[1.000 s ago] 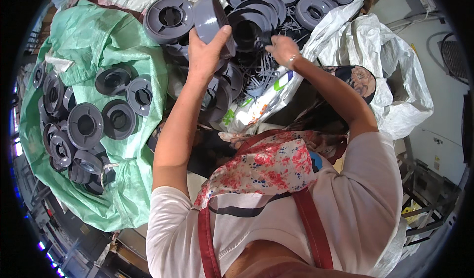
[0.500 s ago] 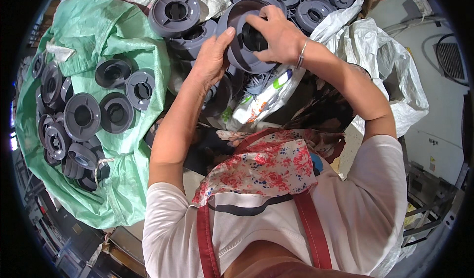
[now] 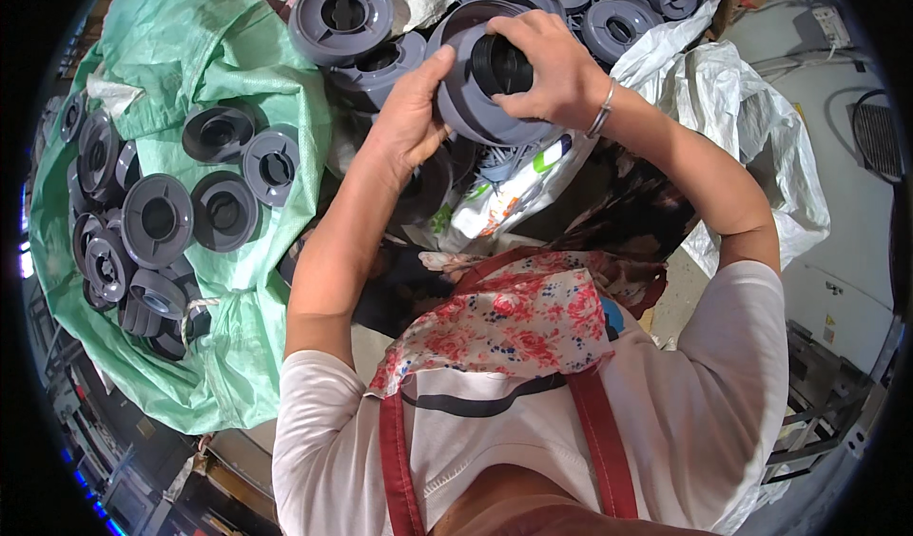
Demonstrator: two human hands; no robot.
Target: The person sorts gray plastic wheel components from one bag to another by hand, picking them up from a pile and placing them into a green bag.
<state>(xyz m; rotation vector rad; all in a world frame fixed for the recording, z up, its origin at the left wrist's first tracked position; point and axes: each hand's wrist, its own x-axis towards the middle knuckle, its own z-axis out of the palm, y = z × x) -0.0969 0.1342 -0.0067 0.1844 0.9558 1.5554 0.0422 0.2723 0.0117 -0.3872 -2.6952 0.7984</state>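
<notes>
A wide round grey plastic part (image 3: 458, 98), like a deep flanged ring, is tilted up in front of me. My left hand (image 3: 407, 113) grips its left rim, thumb over the edge. At the part's centre, my right hand (image 3: 561, 75) pinches a black ribbed plastic ring (image 3: 491, 68) between thumb and fingers. The black ring stands a little proud of the opening; whether it is fixed there I cannot tell. Beside my left hand lie similar grey flanged parts (image 3: 310, 24) with black centres.
At the left, a green woven sack (image 3: 238, 346) holds several grey parts (image 3: 132, 222). More grey parts (image 3: 609, 34) are heaped beyond my hands. A printed white plastic bag (image 3: 518, 196) lies below the held part, and a white sack (image 3: 751, 122) slumps at right.
The black ring shows more of its ribbed side and sits higher in the grey part. My right hand has shifted slightly right; my left hand keeps its hold.
</notes>
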